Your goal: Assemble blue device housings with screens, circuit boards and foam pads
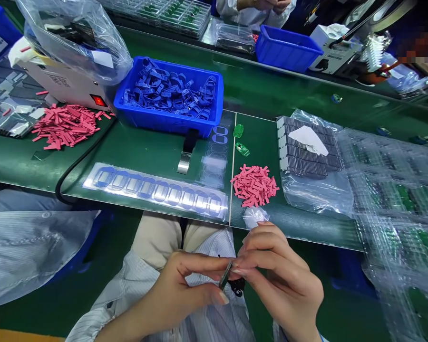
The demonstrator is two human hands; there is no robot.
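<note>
Above my lap, my left hand (pixel 196 285) pinches a small thin board (pixel 225 275) between thumb and fingers. It is turned edge-on and looks like a dark green circuit board. My right hand (pixel 278 275) has its thumb and index finger pressed together at the board's upper end; anything tiny between them is hidden. Just beyond the right hand lie a small clear plastic bag (pixel 256 217) and a pile of pink strips (pixel 255 185). Two green circuit boards (pixel 242 149) rest behind that pile.
A blue bin (pixel 169 121) holds many blue plastic frames. Before it lie a sheet of clear-and-blue stickers (pixel 157 190) and a metal-tipped black strap (pixel 184 159). Grey parts on plastic (pixel 310 152) and clear trays (pixel 395 199) stand right. A black cable (pixel 87 154) crosses left. A co-worker's hands (pixel 271 4) show opposite.
</note>
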